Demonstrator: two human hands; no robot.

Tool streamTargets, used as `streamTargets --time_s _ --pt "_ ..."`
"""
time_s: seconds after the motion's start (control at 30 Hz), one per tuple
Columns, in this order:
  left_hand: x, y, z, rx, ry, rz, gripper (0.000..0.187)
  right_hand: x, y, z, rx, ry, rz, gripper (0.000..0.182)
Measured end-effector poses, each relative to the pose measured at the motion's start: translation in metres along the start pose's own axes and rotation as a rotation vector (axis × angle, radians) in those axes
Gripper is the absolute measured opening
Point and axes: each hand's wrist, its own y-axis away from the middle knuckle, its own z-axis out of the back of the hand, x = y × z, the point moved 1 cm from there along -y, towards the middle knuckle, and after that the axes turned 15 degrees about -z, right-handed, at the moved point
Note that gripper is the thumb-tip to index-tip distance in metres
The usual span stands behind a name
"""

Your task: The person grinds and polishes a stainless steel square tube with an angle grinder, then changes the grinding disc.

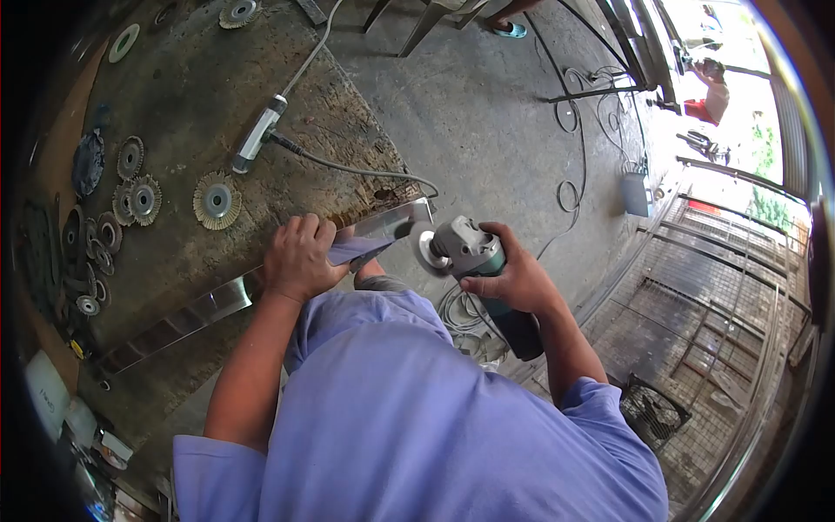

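A long, shiny metal bar (pixel 217 300) lies along the near edge of the worn workbench (pixel 304 113). My left hand (pixel 300 257) is closed over it toward its right end, fingers bent across the top and thumb on the near side. In my right hand (pixel 522 274) is an angle grinder (pixel 474 248), with fingers and thumb wrapped round its body. Its grey head points left, and the pale round disc (pixel 426 248) is right by the bar's end. Whether the disc spins does not show.
A white power socket (pixel 261 135) with cables lies on the bench. Several flap discs (pixel 217 200) are spread at the left. Loose cable (pixel 570 196) loops over the floor, near a metal mesh frame (pixel 696 304). A person (pixel 713 91) is outside at the upper right.
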Motion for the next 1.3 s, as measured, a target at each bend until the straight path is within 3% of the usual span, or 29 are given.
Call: streamTargets --time_s 1.13,1.3 --pt "0.003 0.003 -0.001 -0.034 0.020 0.000 0.049 0.016 -0.024 0.020 0.114 0.043 0.008 0.102" --pt "0.001 0.004 -0.005 -0.074 0.005 0.002 0.052 0.033 -0.028 0.022 0.057 0.073 -0.005 0.100"
